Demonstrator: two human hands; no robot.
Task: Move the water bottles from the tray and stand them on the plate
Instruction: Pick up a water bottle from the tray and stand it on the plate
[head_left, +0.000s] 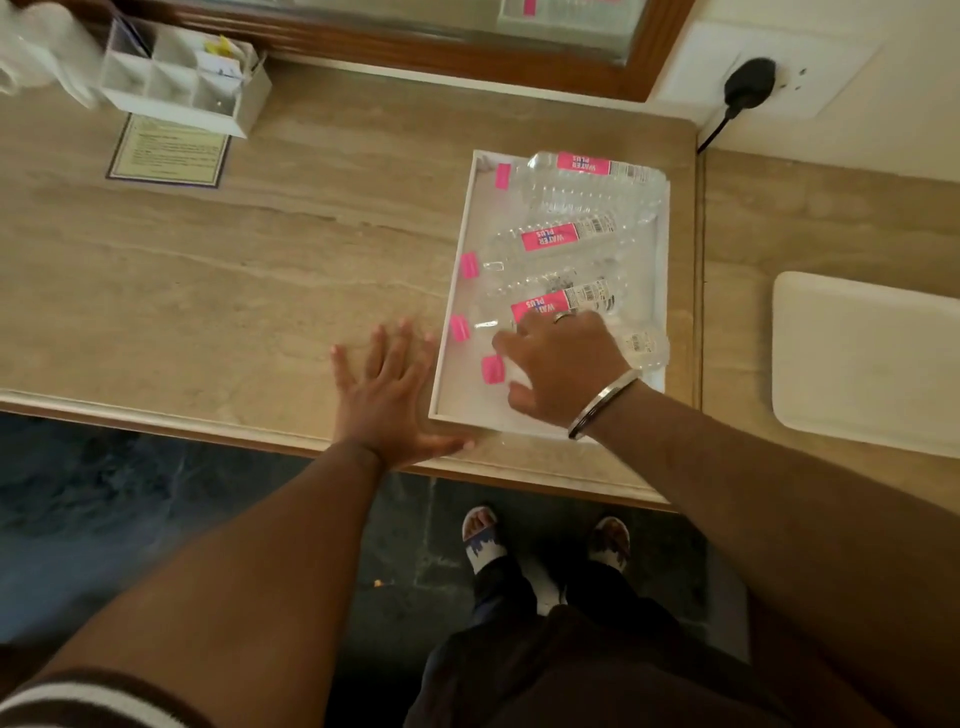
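A white tray lies on the stone counter, with several clear water bottles lying on their sides in it, pink caps pointing left. The far bottle and the two middle bottles lie untouched. My right hand is curled over the nearest bottle, fingers and thumb on either side near its pink cap. My left hand lies flat on the counter with fingers spread, its thumb at the tray's near left corner. The white rectangular plate sits bare to the right of the tray.
A white compartment organiser and a framed card sit at the back left. A wood-framed mirror runs along the back, and a black plug with its cord hangs at the wall. The counter's front edge is close to my hands.
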